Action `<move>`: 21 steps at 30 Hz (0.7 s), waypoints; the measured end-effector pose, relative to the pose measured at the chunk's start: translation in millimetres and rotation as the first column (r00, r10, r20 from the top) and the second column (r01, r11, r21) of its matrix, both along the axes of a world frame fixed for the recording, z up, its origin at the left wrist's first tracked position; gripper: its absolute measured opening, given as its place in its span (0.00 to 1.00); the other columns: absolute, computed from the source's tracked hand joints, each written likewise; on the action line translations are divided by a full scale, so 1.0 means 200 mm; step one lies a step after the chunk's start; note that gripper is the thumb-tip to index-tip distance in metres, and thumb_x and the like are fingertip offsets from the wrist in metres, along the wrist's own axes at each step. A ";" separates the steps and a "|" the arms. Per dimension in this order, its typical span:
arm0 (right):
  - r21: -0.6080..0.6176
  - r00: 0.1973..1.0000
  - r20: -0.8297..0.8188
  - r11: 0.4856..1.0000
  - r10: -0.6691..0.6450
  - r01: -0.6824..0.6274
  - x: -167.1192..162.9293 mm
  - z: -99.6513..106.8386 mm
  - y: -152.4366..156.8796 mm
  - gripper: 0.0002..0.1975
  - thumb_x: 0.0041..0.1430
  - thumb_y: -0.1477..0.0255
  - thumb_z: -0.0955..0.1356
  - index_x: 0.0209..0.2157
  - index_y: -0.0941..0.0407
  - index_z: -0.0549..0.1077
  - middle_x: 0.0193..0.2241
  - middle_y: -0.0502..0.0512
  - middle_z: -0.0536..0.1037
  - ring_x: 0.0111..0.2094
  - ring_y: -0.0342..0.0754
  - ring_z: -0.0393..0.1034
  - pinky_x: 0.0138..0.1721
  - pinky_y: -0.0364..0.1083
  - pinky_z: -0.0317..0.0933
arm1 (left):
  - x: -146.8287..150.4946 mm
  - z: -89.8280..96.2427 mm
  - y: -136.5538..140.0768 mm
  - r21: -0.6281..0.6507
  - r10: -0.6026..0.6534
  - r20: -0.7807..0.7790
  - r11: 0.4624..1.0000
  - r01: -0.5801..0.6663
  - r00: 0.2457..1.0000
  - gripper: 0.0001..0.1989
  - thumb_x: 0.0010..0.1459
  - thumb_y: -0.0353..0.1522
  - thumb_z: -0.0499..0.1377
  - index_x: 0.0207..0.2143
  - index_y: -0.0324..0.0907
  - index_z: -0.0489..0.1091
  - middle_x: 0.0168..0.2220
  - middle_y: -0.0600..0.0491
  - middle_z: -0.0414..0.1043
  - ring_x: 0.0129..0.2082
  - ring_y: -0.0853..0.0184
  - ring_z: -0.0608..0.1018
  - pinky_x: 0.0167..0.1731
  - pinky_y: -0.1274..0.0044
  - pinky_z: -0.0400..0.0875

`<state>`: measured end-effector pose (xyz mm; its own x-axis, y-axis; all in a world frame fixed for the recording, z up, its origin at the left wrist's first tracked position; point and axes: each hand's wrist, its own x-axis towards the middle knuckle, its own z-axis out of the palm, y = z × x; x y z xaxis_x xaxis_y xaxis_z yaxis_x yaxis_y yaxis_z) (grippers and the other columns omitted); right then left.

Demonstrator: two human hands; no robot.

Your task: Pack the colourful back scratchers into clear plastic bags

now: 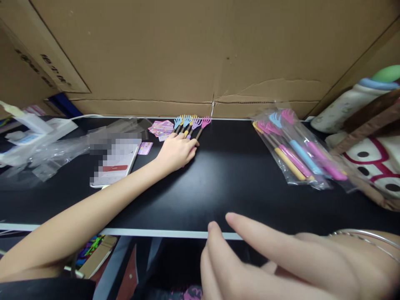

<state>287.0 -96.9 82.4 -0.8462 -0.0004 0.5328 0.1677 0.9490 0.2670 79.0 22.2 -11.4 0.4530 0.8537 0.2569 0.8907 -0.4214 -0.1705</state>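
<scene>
Two groups of claw-headed scratchers could be seen on the black desk (218, 179). At the right of the frame, the bagged scratchers (301, 155) were enclosed in clear plastic, so the bagging of that group was judged done, though whether the bags were sealed could not be made out. Near the centre, the loose scratchers (206, 121) were left unwrapped, their handles partly covered by the left hand (177, 151). Its fingers were bent down over them, but whether the bundle was gripped or merely touched could not be told. Nothing was held by the right hand (275, 264) at the lower right, its thumb and forefinger parted by a narrow gap.

Just left of the loose heads, glossy purple printed cards (161, 128) were spread in an overlapping heap, and a single card (145, 148) was set apart beside the phone (123, 156). Thin, crinkled plastic film (46, 168) was strewn across the left side, apparently unused.

Slender dark shafts were topped by curved, splayed tines in blue, yellow, lilac and pink; in the bags, smooth rounded grips were shown. The scene was backed by matt, creased brown cardboard (187, 54).
</scene>
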 end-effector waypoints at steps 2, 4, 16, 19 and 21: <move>0.043 0.996 -0.006 0.995 0.085 -0.085 0.01 0.01 0.03 0.09 0.61 0.71 0.66 0.38 0.40 0.74 0.34 0.29 0.79 0.35 0.35 0.71 0.38 0.31 0.67 | 0.00 0.00 0.00 0.001 0.004 0.003 1.000 -0.004 1.000 0.17 0.67 0.33 0.48 0.48 0.41 0.75 0.42 0.43 0.79 0.45 0.54 0.77 0.45 0.65 0.65; 0.094 0.992 -0.022 0.988 0.122 -0.119 0.02 -0.01 0.04 0.13 0.57 0.71 0.66 0.40 0.37 0.74 0.33 0.30 0.80 0.37 0.39 0.74 0.34 0.36 0.70 | 0.00 -0.01 0.01 0.010 0.006 0.015 1.000 -0.006 1.000 0.17 0.66 0.33 0.49 0.47 0.41 0.76 0.42 0.43 0.79 0.45 0.54 0.78 0.45 0.64 0.66; 0.301 0.994 -0.054 0.951 0.095 -0.075 0.03 -0.05 0.04 0.07 0.59 0.73 0.66 0.34 0.46 0.74 0.31 0.39 0.79 0.36 0.41 0.72 0.37 0.39 0.70 | 0.00 -0.01 0.01 0.017 -0.005 0.032 1.000 0.005 0.999 0.17 0.65 0.33 0.49 0.47 0.41 0.76 0.40 0.43 0.79 0.43 0.55 0.78 0.43 0.67 0.68; 0.292 0.998 -0.020 0.955 0.051 -0.043 0.02 -0.06 0.01 0.07 0.61 0.73 0.67 0.37 0.46 0.74 0.35 0.40 0.79 0.37 0.40 0.71 0.40 0.38 0.69 | 0.00 -0.01 0.01 0.019 0.002 0.026 1.000 -0.003 1.000 0.17 0.65 0.33 0.49 0.47 0.41 0.76 0.39 0.44 0.79 0.43 0.56 0.78 0.42 0.68 0.69; 0.298 0.999 -0.005 0.954 0.039 -0.035 0.02 -0.09 -0.02 0.08 0.63 0.73 0.66 0.40 0.44 0.73 0.38 0.39 0.78 0.39 0.40 0.71 0.42 0.37 0.68 | 0.00 -0.02 0.01 0.017 0.010 0.024 1.000 -0.010 1.000 0.17 0.65 0.33 0.49 0.47 0.41 0.76 0.39 0.44 0.79 0.43 0.56 0.78 0.42 0.68 0.69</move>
